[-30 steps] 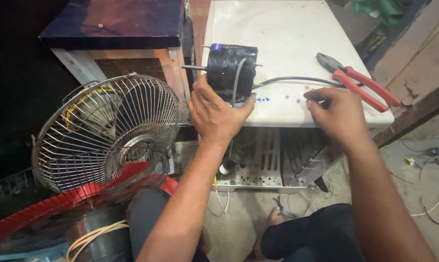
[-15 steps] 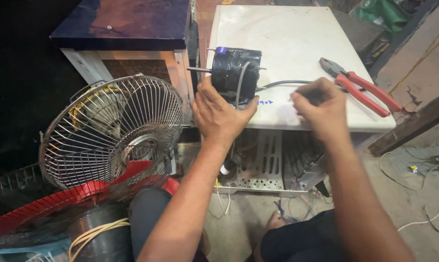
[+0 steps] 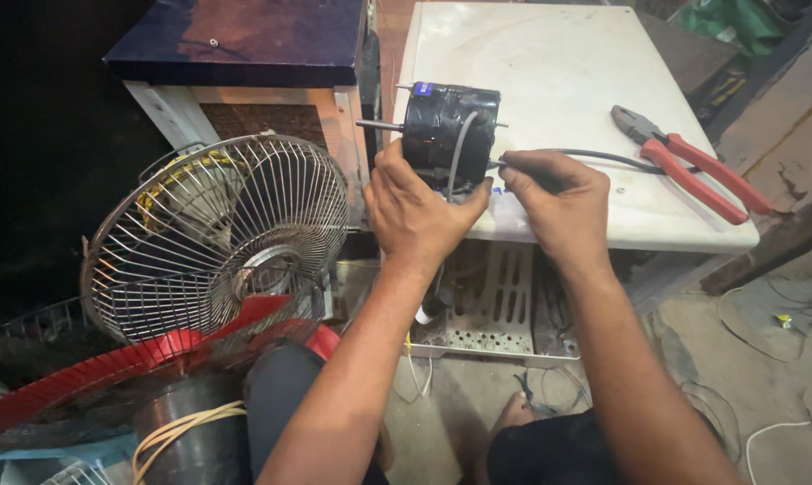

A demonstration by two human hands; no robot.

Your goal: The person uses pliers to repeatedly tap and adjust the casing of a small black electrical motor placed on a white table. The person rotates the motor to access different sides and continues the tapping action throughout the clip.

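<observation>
Resting motor (image 3: 449, 135) — between both hands (image 3: 424, 211)

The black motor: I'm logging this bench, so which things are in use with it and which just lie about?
In use:
black motor, held by the left hand
grey cable, pinched by the right hand

Lying about:
red pliers
wire fan guard
red fan blade

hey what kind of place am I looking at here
Probably a small fan or appliance repair spot. A left hand steadies a black cylindrical motor on a white tabletop, red-handled pliers lie nearby, and a round wire fan guard stands beside loose wires on the floor.
</observation>
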